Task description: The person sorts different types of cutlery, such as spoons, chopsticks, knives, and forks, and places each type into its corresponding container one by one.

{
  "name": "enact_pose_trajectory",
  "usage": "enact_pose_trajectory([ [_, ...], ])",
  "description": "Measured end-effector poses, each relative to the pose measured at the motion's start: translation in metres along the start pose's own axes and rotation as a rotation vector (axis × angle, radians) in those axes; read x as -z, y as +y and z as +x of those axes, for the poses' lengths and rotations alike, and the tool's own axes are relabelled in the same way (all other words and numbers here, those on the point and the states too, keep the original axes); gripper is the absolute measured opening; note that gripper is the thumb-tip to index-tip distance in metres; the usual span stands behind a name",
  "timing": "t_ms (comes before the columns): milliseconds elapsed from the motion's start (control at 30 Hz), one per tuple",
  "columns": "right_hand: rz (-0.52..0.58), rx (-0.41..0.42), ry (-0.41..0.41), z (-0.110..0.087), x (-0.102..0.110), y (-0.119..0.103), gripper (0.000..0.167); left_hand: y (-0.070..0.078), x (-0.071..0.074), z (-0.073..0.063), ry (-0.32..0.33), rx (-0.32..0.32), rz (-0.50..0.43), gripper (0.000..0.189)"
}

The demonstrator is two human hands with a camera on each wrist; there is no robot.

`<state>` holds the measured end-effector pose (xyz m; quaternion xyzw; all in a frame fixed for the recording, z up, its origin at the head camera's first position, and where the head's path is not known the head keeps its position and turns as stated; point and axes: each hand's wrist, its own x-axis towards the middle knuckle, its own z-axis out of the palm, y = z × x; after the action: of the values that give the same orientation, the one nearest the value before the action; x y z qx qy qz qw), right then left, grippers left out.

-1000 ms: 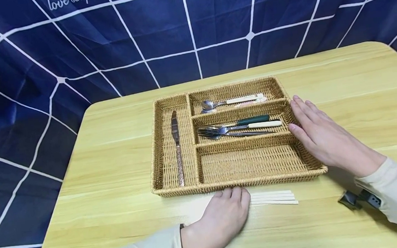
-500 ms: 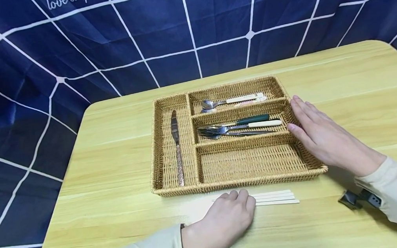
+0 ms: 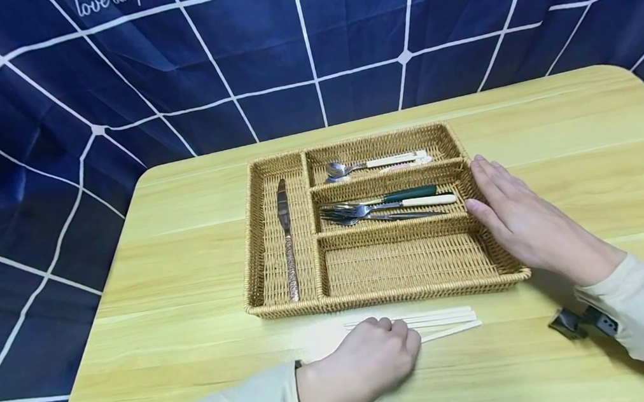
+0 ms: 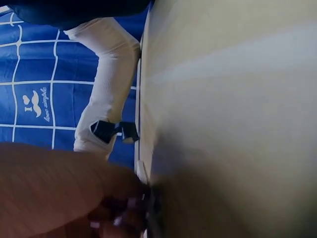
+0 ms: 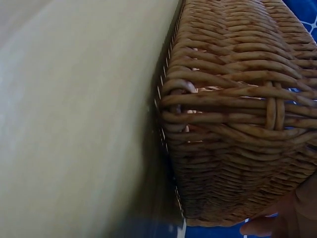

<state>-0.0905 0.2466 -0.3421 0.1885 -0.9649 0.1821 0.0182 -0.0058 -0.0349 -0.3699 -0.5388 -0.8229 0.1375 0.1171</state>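
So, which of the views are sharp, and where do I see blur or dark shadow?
Head view: evenly lit and sharp, the wicker tray and chopsticks clear. Left wrist view: soft, the left hand a blurred mass, dark shadow beneath it on the table. Right wrist view: the weave is crisp, the tabletop beside it blurred.

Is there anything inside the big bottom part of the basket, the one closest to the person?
No, the near compartment of the wicker tray shows only bare weave, while the chopsticks lie outside it on the table.
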Motion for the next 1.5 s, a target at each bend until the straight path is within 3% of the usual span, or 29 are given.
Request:
enact_pose_trajectory([
  [167,-0.002,-0.013,-0.009,0.0,0.001,0.001,0.063,-0.003,0.003,0.0,0.034,-0.071,0.046,0.011],
  [400,0.003,-0.018,-0.007,0.0,0.002,0.001,0.063,-0.011,0.008,0.001,0.209,-0.164,0.068,0.022],
  [533,0.009,-0.016,0.0,-0.001,0.001,0.001,0.063,-0.026,0.019,0.005,0.284,-0.178,0.066,0.023],
  [633,0.008,-0.015,-0.001,-0.001,0.001,0.001,0.062,-0.042,0.028,0.009,0.291,-0.174,0.072,0.022],
  [800,0.005,-0.019,-0.014,-0.002,0.002,0.002,0.063,-0.07,0.032,0.017,0.234,-0.178,0.081,0.022],
  [1000,0.015,-0.021,-0.019,-0.003,0.0,0.001,0.063,-0.092,0.018,0.027,0.099,-0.169,0.118,0.014],
  [1167,0.028,-0.015,-0.015,-0.003,-0.002,0.0,0.063,-0.097,0.009,0.035,0.027,-0.169,0.109,0.013],
  [1333,0.029,-0.009,-0.009,-0.002,-0.002,0.0,0.063,-0.098,0.005,0.044,-0.106,-0.118,0.063,0.01],
  [1500,0.026,-0.012,-0.017,-0.001,-0.001,0.0,0.063,-0.095,0.0,0.047,-0.193,-0.07,0.078,0.023],
])
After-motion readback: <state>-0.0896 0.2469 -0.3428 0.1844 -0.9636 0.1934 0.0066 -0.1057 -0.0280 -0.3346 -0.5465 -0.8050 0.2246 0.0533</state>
